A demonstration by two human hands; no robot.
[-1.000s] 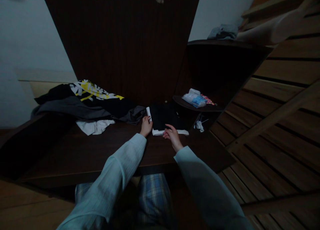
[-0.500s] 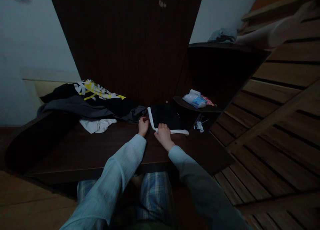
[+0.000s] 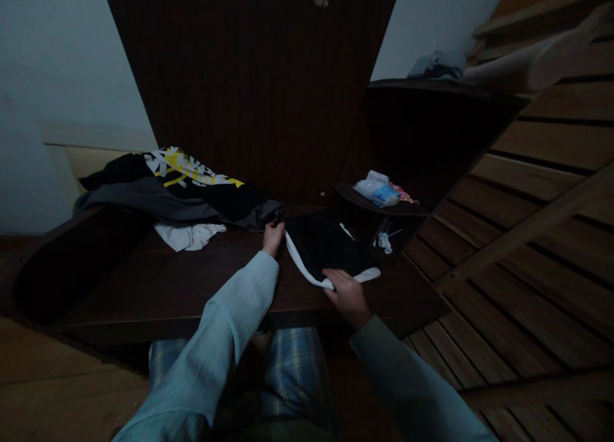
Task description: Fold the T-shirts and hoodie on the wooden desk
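A folded black cloth with white edges [image 3: 330,247], perhaps a garment, lies on the dark wooden surface [image 3: 192,288] in front of me. My left hand [image 3: 273,238] pinches its back left corner between thumb and fingers. At the front corner my right hand [image 3: 348,293] grips the white edge, thumb below and fingers on top. The cloth sits skewed, its front corner turned toward me. Just left of my left hand is the end of a grey and black garment [image 3: 144,196] with a yellow and white print.
A crumpled white cloth [image 3: 189,236] lies under the dark garment's front edge. To the right, a small shelf [image 3: 348,196] bears a plastic packet [image 3: 377,189]. Grey cloth [image 3: 437,66] rests on the higher shelf. Wooden slats [image 3: 518,269] stand at far right.
My right hand has moved right and toward me, drawing the front corner of the black cloth along and turning it. My left hand has shifted slightly and now pinches the back left corner.
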